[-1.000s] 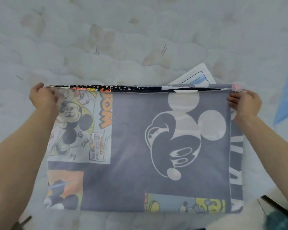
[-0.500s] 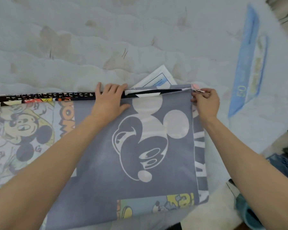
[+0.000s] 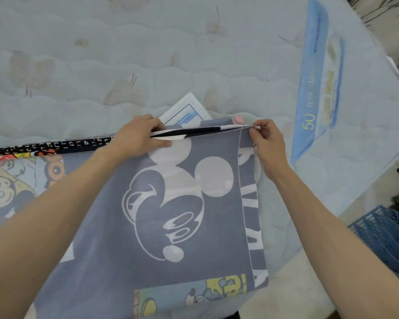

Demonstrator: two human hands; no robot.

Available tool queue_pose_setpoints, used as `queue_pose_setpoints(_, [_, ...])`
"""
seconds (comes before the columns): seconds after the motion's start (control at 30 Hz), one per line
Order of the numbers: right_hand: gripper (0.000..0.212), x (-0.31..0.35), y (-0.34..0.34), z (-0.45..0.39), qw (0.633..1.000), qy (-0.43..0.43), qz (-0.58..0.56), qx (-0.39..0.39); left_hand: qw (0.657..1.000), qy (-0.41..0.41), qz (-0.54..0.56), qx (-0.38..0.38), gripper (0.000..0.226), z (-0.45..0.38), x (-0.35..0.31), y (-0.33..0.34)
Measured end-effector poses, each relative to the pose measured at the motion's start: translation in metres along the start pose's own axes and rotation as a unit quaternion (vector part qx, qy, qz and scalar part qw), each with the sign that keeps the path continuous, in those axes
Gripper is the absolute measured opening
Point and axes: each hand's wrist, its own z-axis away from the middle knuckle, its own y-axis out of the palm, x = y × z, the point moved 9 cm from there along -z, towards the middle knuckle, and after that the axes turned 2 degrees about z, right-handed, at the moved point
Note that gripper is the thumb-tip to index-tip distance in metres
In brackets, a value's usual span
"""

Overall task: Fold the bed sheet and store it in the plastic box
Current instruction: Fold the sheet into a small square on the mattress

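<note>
- We count one bed sheet (image 3: 175,226), grey-blue with cartoon mouse prints, lying doubled on the quilted mattress (image 3: 124,54); its upper edge runs across the frame from the left border to the right hand.
- We count two hands, both on that upper edge.
- Left hand (image 3: 137,139): fingers curled over the edge near its middle, thumb underneath, gripping the layered hem where a black-and-white strip shows.
- Right hand (image 3: 266,141): fingertips and thumb pinch the sheet's top right corner; the remaining fingers are curled in loosely.
- Between the two hands the edge is drawn straight, and the layers gape slightly beside the left hand.
- We count one white printed paper (image 3: 186,112), lying on the mattress just beyond the sheet's upper edge and partly covered by it.
- We count one blue label strip (image 3: 318,72) on the mattress, right of the right hand and well apart from the sheet.
- We count one container: a blue perforated plastic box (image 3: 387,236) at the lower right, off the mattress. Only part of it is in frame; we cannot tell what it contains. The sheet is not in it.
</note>
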Motion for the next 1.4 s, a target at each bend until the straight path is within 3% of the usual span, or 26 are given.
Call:
queue_pose_setpoints(0.1, [0.015, -0.002, -0.002, -0.004, 0.998, 0.011, -0.063, 0.027, 0.996, -0.047, 0.053, 0.059, 0.036, 0.002, 0.018, -0.005])
queue_pose_setpoints(0.27, [0.01, 0.009, 0.012, -0.022, 0.996, 0.016, -0.074, 0.047, 0.979, -0.066, 0.181, 0.063, 0.031, 0.017, 0.044, -0.028])
queue_pose_setpoints(0.43, [0.009, -0.001, 0.03, -0.041, 0.997, 0.039, 0.062, 0.008, 0.994, -0.098, 0.035, 0.035, 0.027, 0.005, 0.059, -0.021])
queue_pose_setpoints(0.63, [0.008, 0.002, 0.03, -0.031, 0.983, -0.007, 0.171, -0.065, 0.988, -0.109, -0.107, -0.021, 0.038, 0.016, 0.069, -0.017])
queue_pose_setpoints(0.87, [0.015, 0.0, 0.029, -0.029, 0.975, 0.037, 0.192, -0.108, 0.981, -0.096, -0.097, -0.139, 0.035, 0.03, 0.071, -0.024])
queue_pose_setpoints(0.97, [0.013, 0.003, 0.03, -0.031, 0.974, 0.038, 0.197, -0.106, 0.972, -0.069, -0.11, -0.194, 0.023, 0.033, 0.039, -0.023])
queue_pose_setpoints(1.03, [0.014, 0.001, 0.028, -0.024, 0.979, 0.04, 0.176, -0.1, 0.974, -0.039, -0.114, -0.191, 0.031, 0.023, 0.0, -0.01])
queue_pose_setpoints(1.2, [0.027, -0.04, 0.009, 0.043, 0.981, 0.06, 0.172, -0.065, 0.99, 0.042, -0.118, -0.07, 0.058, -0.04, -0.119, 0.035])
queue_pose_setpoints(1.4, [0.019, -0.136, -0.04, 0.182, 0.97, 0.175, 0.166, -0.01, 0.998, 0.026, -0.055, 0.008, 0.052, -0.094, -0.178, 0.061])
